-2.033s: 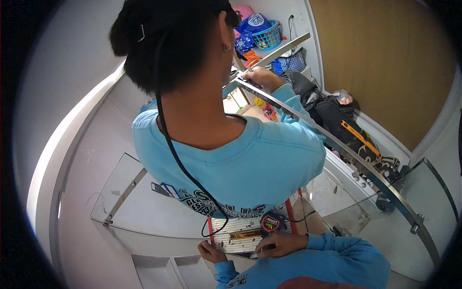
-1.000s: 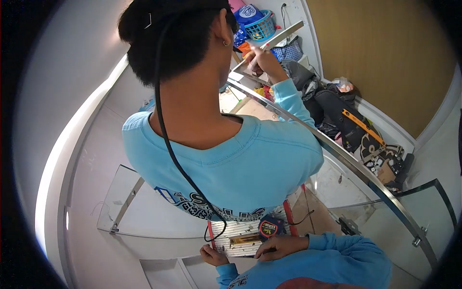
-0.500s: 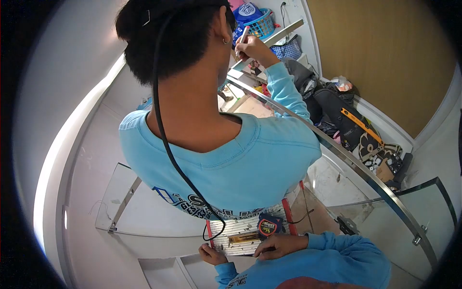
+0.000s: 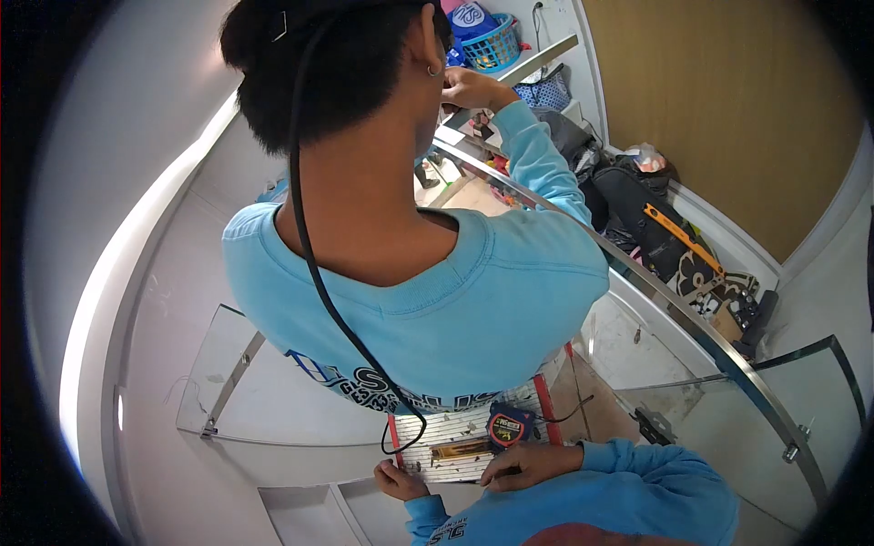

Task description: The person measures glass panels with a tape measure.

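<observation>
At the lower left corner of a white striped board with red edges [image 4: 469, 468], my left hand [image 4: 401, 480] has its fingers curled; what they hold, if anything, is hidden. My right hand [image 4: 528, 464] rests at the board's near edge with bent fingers, just below a dark blue and red tape measure [image 4: 510, 426]. A yellowish metal piece [image 4: 460, 449] lies on the board between my hands. Directly in front, a person in a light blue shirt [image 4: 410, 282] has their back to me and one hand [image 4: 475, 89] raised near their face.
A curved metal rail [image 4: 678, 314] runs diagonally down the right side. Glass panels stand at the left [image 4: 214, 369] and right [image 4: 819, 400]. Beyond the rail lie dark bags [image 4: 628, 205], an orange level [image 4: 683, 238] and a blue basket [image 4: 492, 45]. A black cable [image 4: 314, 264] hangs down the person's back.
The other person's raised hand has moved slightly down toward their face, and the white pen-like item it held is no longer visible. My hands have stayed in place.
</observation>
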`<state>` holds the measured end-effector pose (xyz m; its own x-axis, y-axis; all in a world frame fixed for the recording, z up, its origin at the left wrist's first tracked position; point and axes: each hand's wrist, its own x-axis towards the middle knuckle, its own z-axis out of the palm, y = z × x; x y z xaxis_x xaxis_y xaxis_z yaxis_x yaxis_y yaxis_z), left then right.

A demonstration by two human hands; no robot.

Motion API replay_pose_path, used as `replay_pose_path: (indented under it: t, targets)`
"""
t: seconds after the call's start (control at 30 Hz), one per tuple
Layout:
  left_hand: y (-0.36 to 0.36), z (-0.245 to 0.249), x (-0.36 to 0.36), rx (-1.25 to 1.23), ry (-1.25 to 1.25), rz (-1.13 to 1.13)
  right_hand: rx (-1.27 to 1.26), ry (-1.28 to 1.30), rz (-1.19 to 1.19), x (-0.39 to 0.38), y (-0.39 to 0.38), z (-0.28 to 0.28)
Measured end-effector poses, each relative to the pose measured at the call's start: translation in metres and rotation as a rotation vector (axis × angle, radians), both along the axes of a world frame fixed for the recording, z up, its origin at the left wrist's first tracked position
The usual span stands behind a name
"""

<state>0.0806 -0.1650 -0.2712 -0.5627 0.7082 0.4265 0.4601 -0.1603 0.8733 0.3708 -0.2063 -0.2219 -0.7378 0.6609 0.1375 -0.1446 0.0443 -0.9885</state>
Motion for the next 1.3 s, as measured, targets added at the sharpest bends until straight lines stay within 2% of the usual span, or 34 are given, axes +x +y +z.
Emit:
replay_pose_path:
  t: [0.1,0.23,0.4,0.7,0.83,1.0,1.3]
  targets:
    - [0.002,-0.014,-0.012,0.011,-0.041,0.002,0.000,-0.007,-0.002,0.001,0.001,0.001]
    - [0.001,-0.003,-0.001,-0.004,-0.018,0.005,0.016,-0.028,0.011,0.002,0.002,0.002]
    - [0.002,-0.003,0.003,0.061,-0.104,-0.009,0.035,0.013,-0.017,0.000,0.000,-0.001]
    - [0.002,-0.012,-0.011,0.020,-0.058,-0.033,0.029,0.020,-0.013,0.004,0.001,0.006]
    - [0.001,-0.001,0.000,0.020,-0.100,-0.045,0.002,-0.008,0.001,0.002,0.001,0.003]
    - [0.003,0.000,0.003,0.052,-0.012,0.007,0.065,0.045,-0.034,-0.002,0.000,-0.005]
    - [0.003,-0.004,0.000,0.042,-0.056,0.004,0.043,0.058,-0.043,0.000,-0.002,0.001]
